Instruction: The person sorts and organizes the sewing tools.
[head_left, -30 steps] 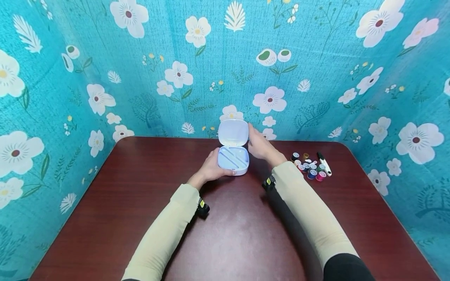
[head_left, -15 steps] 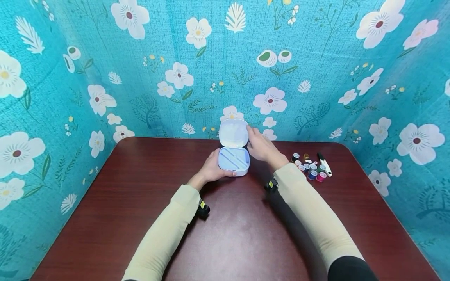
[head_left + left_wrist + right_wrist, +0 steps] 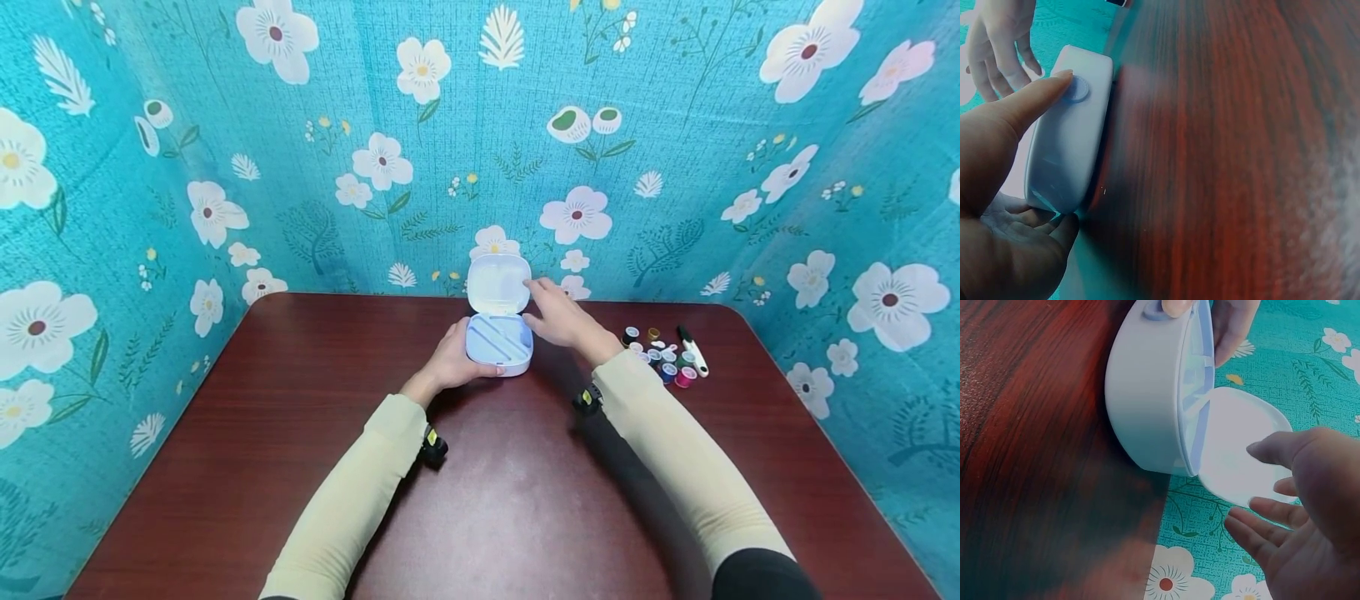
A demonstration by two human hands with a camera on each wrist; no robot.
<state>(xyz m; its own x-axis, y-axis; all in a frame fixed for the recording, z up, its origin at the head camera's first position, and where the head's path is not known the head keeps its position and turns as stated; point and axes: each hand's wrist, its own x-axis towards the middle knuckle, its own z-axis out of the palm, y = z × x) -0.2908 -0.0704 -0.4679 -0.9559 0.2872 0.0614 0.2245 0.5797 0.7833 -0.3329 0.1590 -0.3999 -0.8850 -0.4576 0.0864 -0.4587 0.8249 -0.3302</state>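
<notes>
A small white and pale-blue plastic box (image 3: 498, 367) stands on the table with its hinged lid (image 3: 498, 283) raised. Slanted dividers cross its inside; I see nothing loose in it. My left hand (image 3: 453, 358) grips the box's left side, the thumb lying by the round front button, as the left wrist view (image 3: 1071, 144) shows. The fingers under and behind the box are partly hidden. My right hand (image 3: 564, 317) is beside the lid's right edge, its fingers loosely spread and holding nothing. In the right wrist view, the right hand (image 3: 1322, 512) overlaps the lid; contact is unclear.
Several thread spools (image 3: 667, 373) in different colours stand in a cluster at the table's right rear. Next to them lies a black-and-white tool (image 3: 693, 350), perhaps thread snips. A blue flowered cloth (image 3: 337, 125) hangs behind the brown table (image 3: 315, 367).
My right hand has loosened from the lid's edge, and its forearm has shifted slightly right. The left hand keeps its grip, and the box and raised lid stay nearly where they were.
</notes>
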